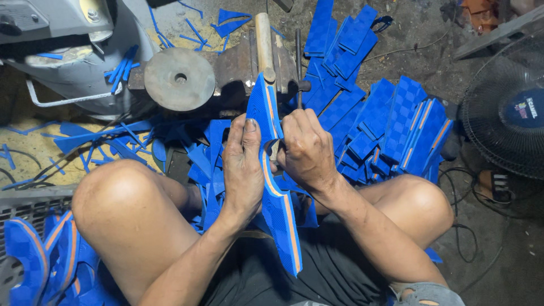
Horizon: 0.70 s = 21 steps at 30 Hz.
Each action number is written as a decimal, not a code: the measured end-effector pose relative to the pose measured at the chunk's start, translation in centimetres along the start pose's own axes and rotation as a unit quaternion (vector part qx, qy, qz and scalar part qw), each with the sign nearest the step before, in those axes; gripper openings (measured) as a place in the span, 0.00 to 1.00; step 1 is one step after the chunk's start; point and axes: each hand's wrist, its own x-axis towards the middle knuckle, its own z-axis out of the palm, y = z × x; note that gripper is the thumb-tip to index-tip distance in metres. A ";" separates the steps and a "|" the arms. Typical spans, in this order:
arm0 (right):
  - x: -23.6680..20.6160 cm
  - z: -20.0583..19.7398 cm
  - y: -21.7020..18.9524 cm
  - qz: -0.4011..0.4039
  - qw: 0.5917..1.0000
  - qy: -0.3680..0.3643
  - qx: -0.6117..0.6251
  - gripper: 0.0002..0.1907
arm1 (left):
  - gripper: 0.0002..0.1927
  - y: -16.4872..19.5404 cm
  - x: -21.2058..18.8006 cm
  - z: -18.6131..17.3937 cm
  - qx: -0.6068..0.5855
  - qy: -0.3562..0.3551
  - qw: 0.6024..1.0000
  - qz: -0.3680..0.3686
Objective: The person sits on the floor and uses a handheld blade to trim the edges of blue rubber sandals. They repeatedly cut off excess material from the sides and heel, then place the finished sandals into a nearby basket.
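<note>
While the blue sole [277,198] is held on edge above the lap | left hand [242,170] fingers wrapped around it | right hand [306,150] closed on a small, mostly hidden tool | slip risked: fingers sit close by.

From my remote feed, a hard, cool light falls from above on the middle of the frame, brightening my left hand [243,164], right hand [306,150] and both knees. The lower right and upper right corners sink into murk, where the fan [507,107] is dim. Blues look oversaturated. The centre is sharp; the edges soften and bow slightly.
</note>
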 end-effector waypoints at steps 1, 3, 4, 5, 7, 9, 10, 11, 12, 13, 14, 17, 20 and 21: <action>0.1 -0.1 0.0 0.001 1.000 0.002 -0.003 0.13 | 0.20 0.0 -0.1 0.0 0.010 0.000 1.000 -0.007; 0.5 -0.2 0.3 0.002 1.000 0.006 -0.009 0.14 | 0.20 0.0 -0.2 0.0 0.026 0.001 0.999 -0.023; 0.7 -0.3 0.4 -0.001 1.000 0.005 -0.005 0.14 | 0.20 0.0 -0.3 0.1 0.031 0.001 0.999 -0.031; 0.8 -0.4 0.6 -0.003 1.000 0.003 -0.001 0.14 | 0.20 -0.1 -0.4 0.1 0.037 -0.001 0.999 -0.040; 0.9 -0.4 0.9 -0.003 1.000 0.003 0.007 0.14 | 0.20 -0.3 -0.5 0.1 0.046 -0.005 0.998 -0.041; 0.8 -0.3 1.3 -0.005 1.000 0.008 0.015 0.13 | 0.20 -0.5 -0.5 0.1 0.045 -0.009 0.998 -0.036; 0.7 -0.1 1.5 -0.003 1.000 0.007 0.011 0.13 | 0.20 -0.6 -0.5 0.1 0.040 -0.013 0.999 -0.034; 0.6 0.1 1.9 -0.001 1.000 0.005 0.006 0.13 | 0.20 -0.6 -0.6 0.2 0.035 -0.017 0.999 -0.032; 0.5 0.3 2.3 0.000 1.000 0.004 0.002 0.13 | 0.20 -0.7 -0.7 0.2 0.039 -0.020 0.998 -0.037; 0.5 0.6 2.7 0.002 1.000 0.005 0.005 0.11 | 0.20 -0.6 -0.8 0.2 0.043 -0.025 0.998 -0.043; 0.6 0.9 3.3 0.004 1.000 0.006 0.009 0.10 | 0.20 -0.6 -0.9 0.3 0.047 -0.030 0.997 -0.049; 1.8 1.2 5.2 0.047 0.999 0.006 0.014 0.07 | 0.18 -0.4 -1.5 0.4 0.093 -0.061 0.992 -0.058; 2.8 -0.3 6.8 0.170 0.972 -0.025 0.162 0.09 | 0.16 -0.1 -1.3 0.2 0.003 -0.101 0.983 -0.150; 3.1 -1.0 7.2 0.205 0.949 -0.041 0.235 0.13 | 0.16 0.0 -0.9 0.0 -0.020 -0.121 0.974 -0.190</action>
